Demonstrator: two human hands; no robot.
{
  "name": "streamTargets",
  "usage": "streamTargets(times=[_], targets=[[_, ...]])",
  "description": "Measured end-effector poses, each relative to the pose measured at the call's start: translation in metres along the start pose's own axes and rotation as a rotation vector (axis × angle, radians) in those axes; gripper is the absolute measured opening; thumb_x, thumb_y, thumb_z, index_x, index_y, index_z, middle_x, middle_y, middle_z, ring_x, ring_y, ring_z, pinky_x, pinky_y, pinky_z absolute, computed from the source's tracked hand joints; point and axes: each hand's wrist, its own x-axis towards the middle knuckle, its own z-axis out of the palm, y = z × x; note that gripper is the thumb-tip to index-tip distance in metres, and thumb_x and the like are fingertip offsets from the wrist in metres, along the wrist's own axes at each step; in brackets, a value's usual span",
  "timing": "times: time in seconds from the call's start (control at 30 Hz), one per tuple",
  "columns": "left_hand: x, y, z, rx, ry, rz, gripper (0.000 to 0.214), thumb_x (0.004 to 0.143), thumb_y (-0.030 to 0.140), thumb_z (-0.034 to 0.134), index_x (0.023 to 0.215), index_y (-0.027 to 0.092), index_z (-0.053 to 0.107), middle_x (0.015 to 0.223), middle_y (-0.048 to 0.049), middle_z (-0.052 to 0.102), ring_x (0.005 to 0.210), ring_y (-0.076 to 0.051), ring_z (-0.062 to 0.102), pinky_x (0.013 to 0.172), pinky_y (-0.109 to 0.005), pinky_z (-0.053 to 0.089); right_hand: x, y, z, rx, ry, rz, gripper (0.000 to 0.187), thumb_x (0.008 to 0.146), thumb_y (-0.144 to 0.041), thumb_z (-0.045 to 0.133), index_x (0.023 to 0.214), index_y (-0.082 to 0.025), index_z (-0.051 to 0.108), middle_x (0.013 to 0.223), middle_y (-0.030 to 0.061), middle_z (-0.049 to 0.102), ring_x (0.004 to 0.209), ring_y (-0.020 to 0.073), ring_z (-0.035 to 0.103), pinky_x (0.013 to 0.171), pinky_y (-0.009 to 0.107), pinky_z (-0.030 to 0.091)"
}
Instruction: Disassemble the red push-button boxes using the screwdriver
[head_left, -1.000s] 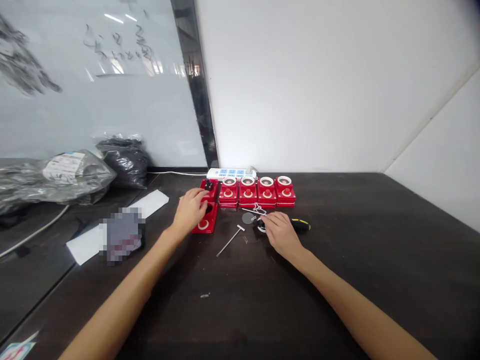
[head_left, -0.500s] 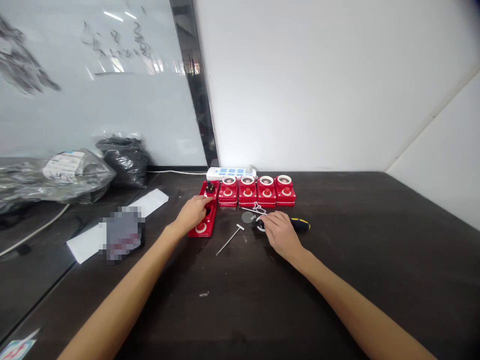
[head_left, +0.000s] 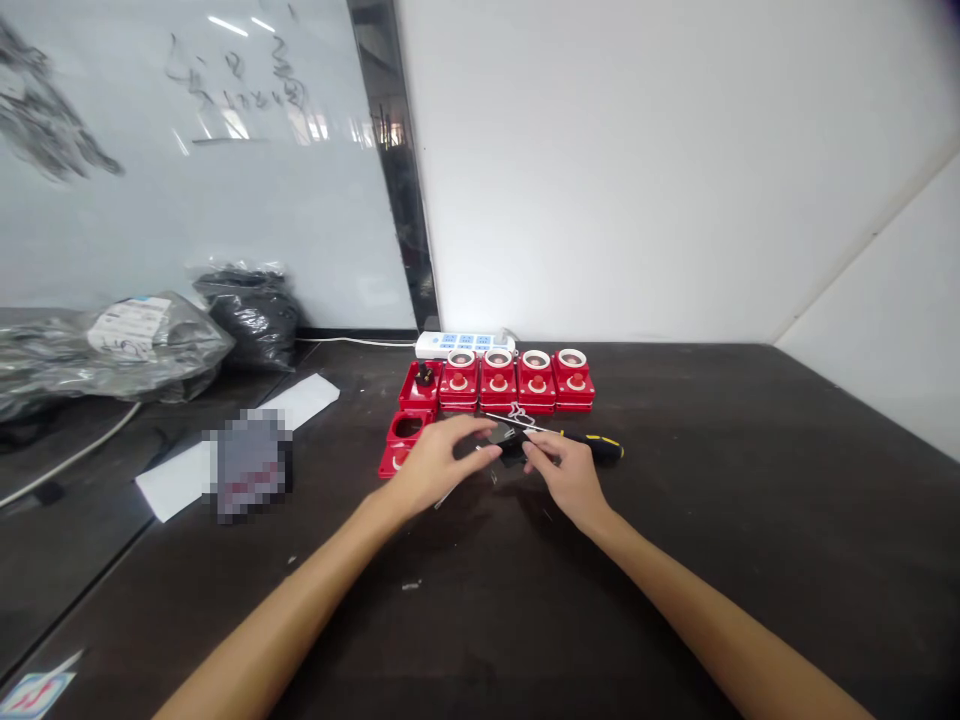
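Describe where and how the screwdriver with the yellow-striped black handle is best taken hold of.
Probably by its thick handle, from above and the right. The screwdriver lies flat on the table, its handle sticking out right, past the right hand, while the thin shaft points left and offers less to grip.

Dark table, far edge up against a white wall. Whiteboard at left, dark glossy frame, black scrawl on it. Two bright streaks reflect near its top. Diagonal seam at right (corner or panel joint, can't tell).
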Motion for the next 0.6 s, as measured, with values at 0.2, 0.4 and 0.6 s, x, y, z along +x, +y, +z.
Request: streamTargets(times=[0.2, 0.4, 0.6], targets=[[-0.007, -0.004, 0.028, -0.297, 0.005, -0.146, 0.025, 0.087, 0.039, 0.064, 0.097, 0.019, 0.075, 0.093, -0.0039, 0.076, 0.083, -0.019, 0.069, 0.075, -0.029, 0.052, -0.006, -0.005, 0.004, 0.195, -0.119, 0.061, 0.019, 0.087, -0.034, 0.062, 0.084, -0.017, 0.07, 0.059, -0.0007, 0.064, 0.054, 0.0151, 0.061, 0.06, 0.027, 0.046], [-0.008, -0.017, 0.029, -0.599, -0.067, -0.23, 0.032, 0.08, 0.044, 0.07, 0.09, 0.014, 0.076, 0.077, -0.0049, 0.075, 0.064, -0.017, 0.066, 0.061, -0.027, 0.053, -0.007, 0.001, 0.004, 0.18, -0.188, 0.013, 0.021, 0.089, -0.035, 0.061, 0.09, -0.018, 0.072, 0.071, 0.0031, 0.07, 0.062, 0.0168, 0.065, 0.06, 0.027, 0.048], [-0.013, -0.013, 0.021, -0.178, 0.094, -0.178, 0.026, 0.086, 0.042, 0.064, 0.094, 0.021, 0.077, 0.092, -0.0029, 0.077, 0.084, -0.021, 0.07, 0.077, -0.029, 0.053, -0.007, 0.004, 0.003, 0.037, -0.104, -0.035, 0.022, 0.09, -0.033, 0.059, 0.097, -0.018, 0.073, 0.077, 0.0039, 0.073, 0.067, 0.0173, 0.067, 0.065, 0.028, 0.048]])
